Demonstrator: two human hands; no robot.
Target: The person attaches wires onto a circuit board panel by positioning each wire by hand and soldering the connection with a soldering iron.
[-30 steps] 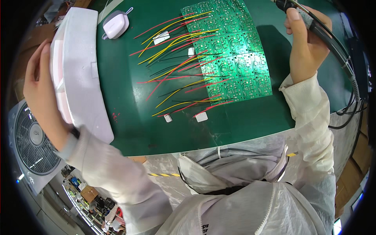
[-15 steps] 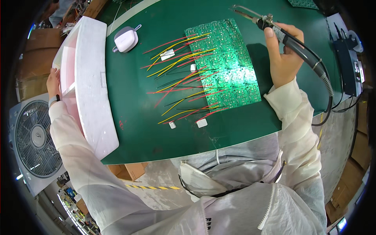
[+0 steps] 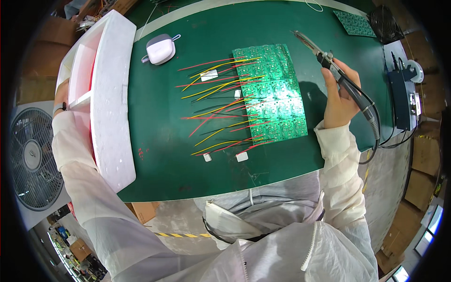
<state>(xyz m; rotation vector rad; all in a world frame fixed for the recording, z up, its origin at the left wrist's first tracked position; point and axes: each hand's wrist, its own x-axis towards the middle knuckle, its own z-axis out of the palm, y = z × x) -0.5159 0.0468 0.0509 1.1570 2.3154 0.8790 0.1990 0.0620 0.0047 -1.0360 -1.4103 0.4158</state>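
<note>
My right hand (image 3: 341, 101) is closed round a soldering iron (image 3: 324, 58) with a black handle, its tip raised to the upper left above the green table. Left of that hand lies a panel of green circuit boards (image 3: 277, 94). Red, yellow and black wires (image 3: 218, 84) fan out to the left from the panel, several with their ends on it. At the far left my left hand (image 3: 61, 96) reaches into a compartment of a white foam box (image 3: 112, 98). Its fingers are hidden there, and red shows inside the box.
A pale zip case (image 3: 161, 49) sits beside the foam box. Small white pieces (image 3: 242, 156) lie among the wires. A dark soldering station (image 3: 401, 101) stands at the right edge, its cable hanging in a loop. Another green panel (image 3: 354, 23) and a black fan (image 3: 386, 23) are at the back right.
My left hand has gone deeper into the foam box, its fingers now out of sight. My right hand still holds the iron. The whole view has shifted a little.
</note>
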